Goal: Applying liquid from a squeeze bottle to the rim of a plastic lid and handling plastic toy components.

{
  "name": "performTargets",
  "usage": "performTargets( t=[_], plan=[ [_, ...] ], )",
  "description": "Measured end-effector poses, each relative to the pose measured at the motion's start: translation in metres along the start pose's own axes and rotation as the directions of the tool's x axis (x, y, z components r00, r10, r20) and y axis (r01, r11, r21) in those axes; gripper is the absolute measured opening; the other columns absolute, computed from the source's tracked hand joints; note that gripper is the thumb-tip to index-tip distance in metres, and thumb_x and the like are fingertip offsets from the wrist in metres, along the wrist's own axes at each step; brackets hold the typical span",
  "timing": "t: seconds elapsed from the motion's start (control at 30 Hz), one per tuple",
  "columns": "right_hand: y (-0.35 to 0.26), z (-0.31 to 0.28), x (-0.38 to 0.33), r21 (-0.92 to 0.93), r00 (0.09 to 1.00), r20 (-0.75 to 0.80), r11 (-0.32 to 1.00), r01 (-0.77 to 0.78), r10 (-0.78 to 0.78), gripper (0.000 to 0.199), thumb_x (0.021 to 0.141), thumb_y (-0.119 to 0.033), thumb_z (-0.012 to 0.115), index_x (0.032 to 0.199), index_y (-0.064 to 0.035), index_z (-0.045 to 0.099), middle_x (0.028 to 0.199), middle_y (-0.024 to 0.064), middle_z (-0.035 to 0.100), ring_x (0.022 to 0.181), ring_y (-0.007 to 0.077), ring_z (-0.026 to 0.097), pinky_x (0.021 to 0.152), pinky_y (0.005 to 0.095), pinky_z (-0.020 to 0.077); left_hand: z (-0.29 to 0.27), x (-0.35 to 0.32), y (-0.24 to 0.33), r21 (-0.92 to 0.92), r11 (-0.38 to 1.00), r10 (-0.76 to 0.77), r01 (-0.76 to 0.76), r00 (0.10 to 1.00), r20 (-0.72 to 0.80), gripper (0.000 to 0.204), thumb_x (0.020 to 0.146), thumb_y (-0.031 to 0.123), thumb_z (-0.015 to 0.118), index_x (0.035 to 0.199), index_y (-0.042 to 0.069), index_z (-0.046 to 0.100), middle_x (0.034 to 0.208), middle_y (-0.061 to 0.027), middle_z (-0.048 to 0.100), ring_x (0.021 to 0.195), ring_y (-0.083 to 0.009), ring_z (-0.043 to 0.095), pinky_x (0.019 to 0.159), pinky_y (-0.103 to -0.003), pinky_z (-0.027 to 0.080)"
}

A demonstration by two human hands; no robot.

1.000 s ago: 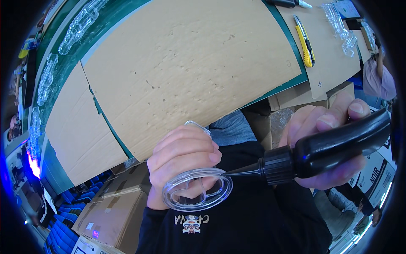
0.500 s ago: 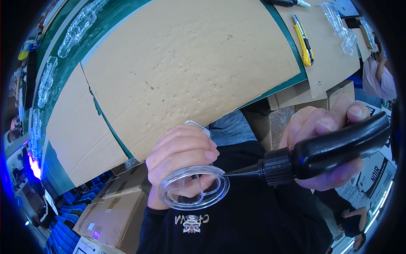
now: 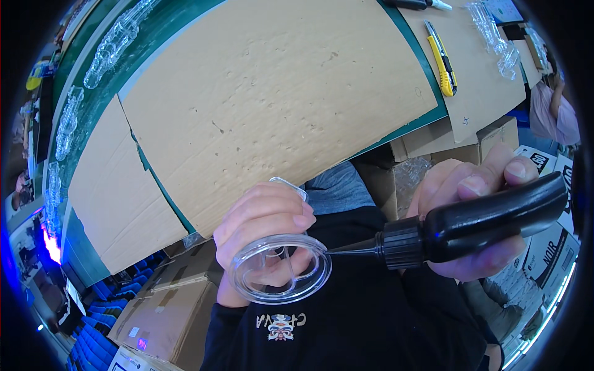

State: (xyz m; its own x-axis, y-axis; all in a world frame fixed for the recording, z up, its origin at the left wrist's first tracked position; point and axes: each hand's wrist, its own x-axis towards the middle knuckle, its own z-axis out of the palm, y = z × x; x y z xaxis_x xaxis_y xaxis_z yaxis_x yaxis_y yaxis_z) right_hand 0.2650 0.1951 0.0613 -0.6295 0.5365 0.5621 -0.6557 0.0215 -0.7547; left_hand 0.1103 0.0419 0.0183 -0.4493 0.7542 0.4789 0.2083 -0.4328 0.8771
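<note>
My left hand (image 3: 260, 213) is closed around a clear plastic part with a round, ringed end (image 3: 281, 298). That round end tilts toward me below the fingers, and a clear corner of the part shows above the knuckles. My right hand (image 3: 476, 185) grips a black squeeze bottle (image 3: 489, 210) lying nearly level, its ribbed cap (image 3: 401, 244) pointing left. From the cap a thin needle nozzle (image 3: 352, 251) reaches the right rim of the round end; its tip appears to touch there. Whether any liquid comes out is too small to tell.
Brown cardboard (image 3: 278, 93) covers the green table. A yellow utility knife (image 3: 442, 62) and a clear plastic piece (image 3: 495, 40) lie at the far right. Several clear parts (image 3: 114, 46) line the left edge, near a bright violet light (image 3: 52, 244). Cardboard boxes (image 3: 164, 315) stand at the lower left.
The round end has turned slightly, showing its face more openly, and shifted a little left. The bottle has moved slightly left with it, the nozzle tip staying at the rim.
</note>
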Motion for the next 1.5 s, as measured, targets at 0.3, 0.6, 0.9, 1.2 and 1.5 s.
performTargets(
  t=[0.3, 0.6, 0.9, 1.2, 1.5],
  plan=[
    [0.004, 0.007, 0.003, -0.109, 0.936, -0.344, 0.993, 0.033, -0.069, 0.051, 0.091, -0.031, 0.058, 0.128, -0.0037, 0.035, 0.105, 0.0165, 0.056, 0.044, 0.0121, 0.053, 0.036, 0.0198, 0.0428, 0.003, 0.005, 0.017, -0.046, 0.969, -0.240, 0.243, 0.969, 0.067, 0.034, 0.068, 0.012, 0.077, 0.097, 0.001, 0.065, 0.094, -0.0131, 0.064, 0.081, -0.0252, 0.061, 0.072, -0.036, 0.051],
    [0.011, 0.005, 0.001, -0.141, 0.868, -0.497, 0.987, -0.081, 0.000, 0.051, 0.091, -0.038, 0.056, 0.125, -0.0046, 0.037, 0.103, 0.0150, 0.057, 0.043, 0.0127, 0.053, 0.036, 0.0199, 0.0419, -0.004, 0.001, 0.009, 0.018, 0.979, -0.200, 0.201, 0.954, 0.225, 0.039, 0.066, 0.018, 0.081, 0.098, 0.001, 0.064, 0.093, -0.0108, 0.062, 0.081, -0.0228, 0.059, 0.072, -0.033, 0.048],
    [0.015, 0.014, 0.009, -0.182, 0.894, -0.449, 0.978, -0.103, 0.011, 0.053, 0.089, -0.041, 0.057, 0.125, -0.0071, 0.038, 0.097, 0.0140, 0.061, 0.043, 0.0144, 0.056, 0.036, 0.0193, 0.0414, 0.005, 0.005, 0.001, 0.012, 0.995, -0.101, 0.102, 0.951, 0.293, 0.035, 0.068, 0.019, 0.080, 0.093, 0.002, 0.064, 0.086, -0.0078, 0.062, 0.076, -0.0225, 0.058, 0.069, -0.032, 0.048],
    [0.017, 0.003, 0.012, -0.090, 0.965, -0.256, 0.992, -0.083, 0.058, 0.055, 0.088, -0.039, 0.058, 0.128, -0.0076, 0.036, 0.098, 0.0136, 0.061, 0.045, 0.0152, 0.058, 0.037, 0.0196, 0.0424, 0.010, 0.007, 0.000, 0.012, 0.996, -0.083, 0.083, 0.960, 0.266, 0.032, 0.070, 0.020, 0.079, 0.092, 0.001, 0.064, 0.084, -0.0078, 0.063, 0.075, -0.0228, 0.057, 0.069, -0.032, 0.047],
    [0.020, 0.021, 0.015, -0.165, 0.945, -0.324, 0.981, -0.101, 0.043, 0.057, 0.089, -0.037, 0.057, 0.131, -0.0067, 0.035, 0.100, 0.0137, 0.060, 0.047, 0.0149, 0.058, 0.037, 0.0195, 0.0429, 0.004, 0.002, 0.003, -0.002, 0.996, -0.081, 0.085, 0.959, 0.271, 0.032, 0.069, 0.020, 0.079, 0.091, 0.001, 0.064, 0.084, -0.0081, 0.062, 0.075, -0.0231, 0.057, 0.069, -0.033, 0.047]
  ],
)
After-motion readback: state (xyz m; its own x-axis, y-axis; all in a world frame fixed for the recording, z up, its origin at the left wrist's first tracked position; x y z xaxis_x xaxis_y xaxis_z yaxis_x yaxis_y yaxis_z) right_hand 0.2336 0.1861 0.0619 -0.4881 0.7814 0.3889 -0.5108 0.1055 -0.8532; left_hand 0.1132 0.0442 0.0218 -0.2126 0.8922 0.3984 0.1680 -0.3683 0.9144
